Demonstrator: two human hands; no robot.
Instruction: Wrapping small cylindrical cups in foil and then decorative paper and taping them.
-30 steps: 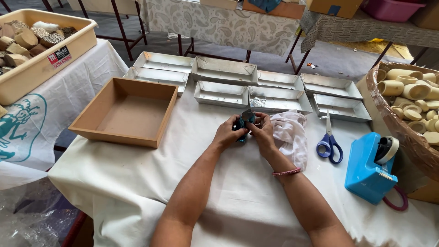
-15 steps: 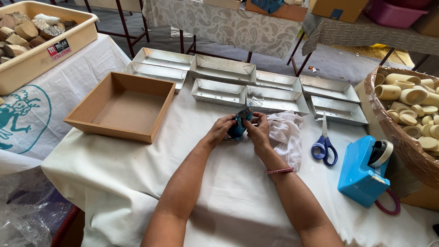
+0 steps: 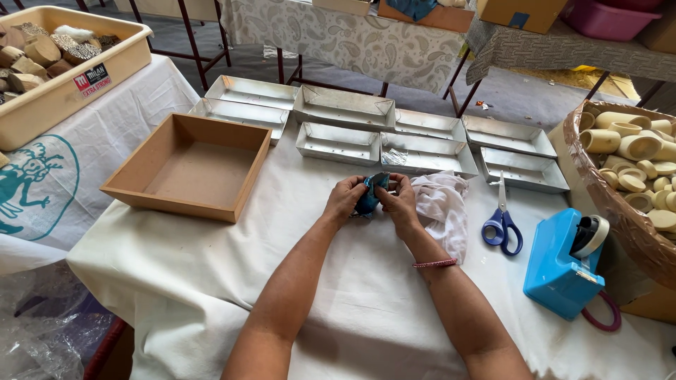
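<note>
Small crinkled blue object with a shiny, foil-like wrapping, pinched between both hands above the middle of the white cloth-covered tabletop. Left hand curled around its left side, fingers bent and closed on it; right hand pressed against its right side, thumb and fingers folded over the top, a thin pink beaded bracelet at the wrist. Both forearms stretched forward from the near edge, converging toward the centre.

Just right of the right hand, touching it, a soft rumpled white cloth. Further right, blue-handled scissors lying flat, blades toward the far edge. Near the right edge, a blocky blue plastic tape dispenser with a roll of tape. Toward the left edge, a shallow square brown fibreboard tray, matte and smooth. Along the far edge, a row of rectangular shiny metal trays. At the far right corner, a round woven basket lined with clear plastic, full of pale cream hollow cylindrical pieces.
</note>
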